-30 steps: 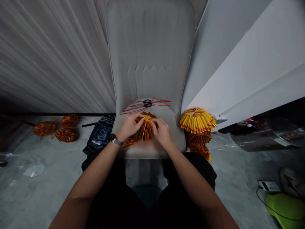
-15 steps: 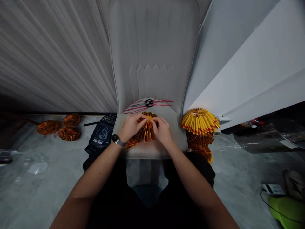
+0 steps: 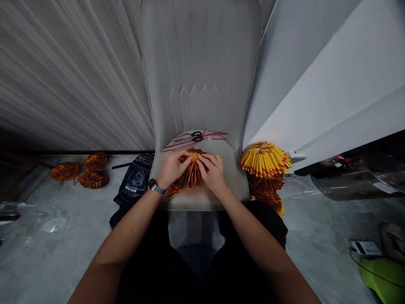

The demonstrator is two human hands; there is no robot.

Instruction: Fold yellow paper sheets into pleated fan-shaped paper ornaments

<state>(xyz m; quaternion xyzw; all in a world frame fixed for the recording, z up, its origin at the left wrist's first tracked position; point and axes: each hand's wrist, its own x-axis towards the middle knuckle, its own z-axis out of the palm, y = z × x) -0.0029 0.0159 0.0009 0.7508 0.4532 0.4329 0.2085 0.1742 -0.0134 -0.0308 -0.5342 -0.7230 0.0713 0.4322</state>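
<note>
On the seat of a grey chair (image 3: 228,185) lies a pleated gold-and-red paper fan (image 3: 192,175), its folds spreading towards me. My left hand (image 3: 174,168) pinches its gathered centre from the left, a watch on that wrist. From the right, my right hand (image 3: 211,169) is closed on the same centre, fingertips close to the left ones. The fingers hide part of the folds. Just behind the fan are black-handled scissors (image 3: 196,136), resting among thin red strips (image 3: 177,146).
Pleated yellow paper rosettes (image 3: 265,160) are stacked right of the chair. Several orange-gold rosettes (image 3: 93,179) lie on the floor at left, near a dark printed bag (image 3: 136,179). A white panel (image 3: 332,84) rises at right. A lime-green object (image 3: 381,276) sits lower right.
My right hand's fingers have shifted slightly left over the fan's centre. The left hand keeps its pinch. The whole view has tilted a little.
</note>
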